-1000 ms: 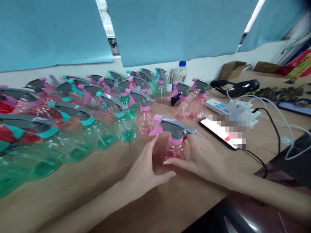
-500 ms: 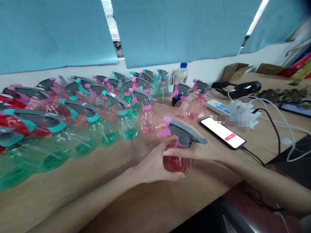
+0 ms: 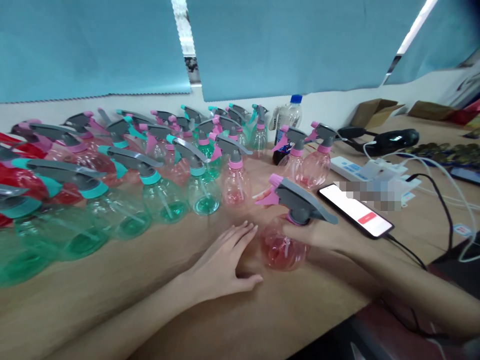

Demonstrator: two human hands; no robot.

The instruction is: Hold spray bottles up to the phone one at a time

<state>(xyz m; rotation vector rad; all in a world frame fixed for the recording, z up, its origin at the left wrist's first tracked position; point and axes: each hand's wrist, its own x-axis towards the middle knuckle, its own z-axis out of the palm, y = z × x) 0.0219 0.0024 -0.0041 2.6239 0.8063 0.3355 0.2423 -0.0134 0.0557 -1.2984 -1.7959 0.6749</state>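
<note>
Left hand: the left hand point(image 3: 221, 270) is lying open beside the bottle, thumb spreading away from the fingers, gripping nothing.
Right hand: the right hand point(image 3: 318, 235) is reaching behind the pink spray bottle point(image 3: 285, 250); the bottle is hiding most of it, so I cannot tell how firmly it is closing, if at all.
Pink spray bottle: it is sitting to the right of the open left hand, its grey head point(image 3: 307, 202) sloping down to the right; whether the base is touching the counter point(image 3: 142, 275), I cannot tell.
Tipping risk: if that hidden hold is loose, the round body could be rolling over, since the left hand is giving no support.
Trigger: a fingertip is showing by the pink trigger point(image 3: 269, 198); a stray squeeze could be setting it off.
Standing bottles: a smaller-looking pink bottle point(image 3: 236, 187) is standing just beyond; a wide swing could be knocking it into the green bottle point(image 3: 204, 200) beside it.
Phone: the phone point(image 3: 356, 210) is lying near the right forearm, its black cable point(image 3: 407, 250) trailing; a snagging arm could be dragging both.
Counter edge: it is cutting diagonally beneath the right forearm, leaving little room there.
Left side: a strip of counter is stretching between forearm and bottles, offering easier passage.
</note>
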